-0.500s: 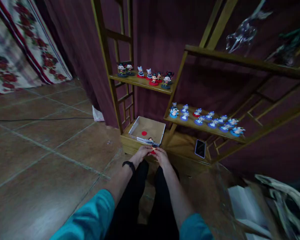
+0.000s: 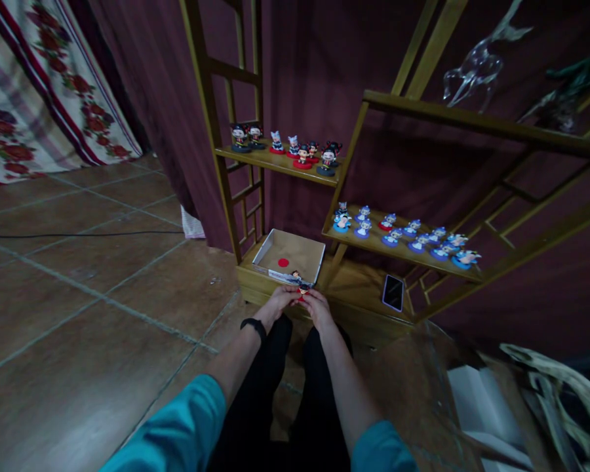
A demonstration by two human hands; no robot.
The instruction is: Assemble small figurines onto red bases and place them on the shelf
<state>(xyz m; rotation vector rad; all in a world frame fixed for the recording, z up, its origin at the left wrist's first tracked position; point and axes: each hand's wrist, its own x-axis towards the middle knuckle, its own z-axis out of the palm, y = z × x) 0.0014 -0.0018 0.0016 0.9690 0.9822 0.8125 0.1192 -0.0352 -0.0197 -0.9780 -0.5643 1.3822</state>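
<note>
Your left hand (image 2: 279,301) and right hand (image 2: 319,307) pinch a red-based figurine (image 2: 303,292), fingertips drawn together on its sides, before the shallow box's (image 2: 305,252) near rim; contact unclear. Lower shelf (image 2: 373,245) edge overhangs to your right, above the phone (image 2: 393,292). Tiled floor (image 2: 142,314) spreads leftward.

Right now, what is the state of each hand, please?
Left hand: closed, holding a small figurine.
Right hand: closed, holding the same small figurine.

Bottom shelf (image 2: 354,283): 1 box (image 2: 305,254), 1 phone (image 2: 393,292)
</note>
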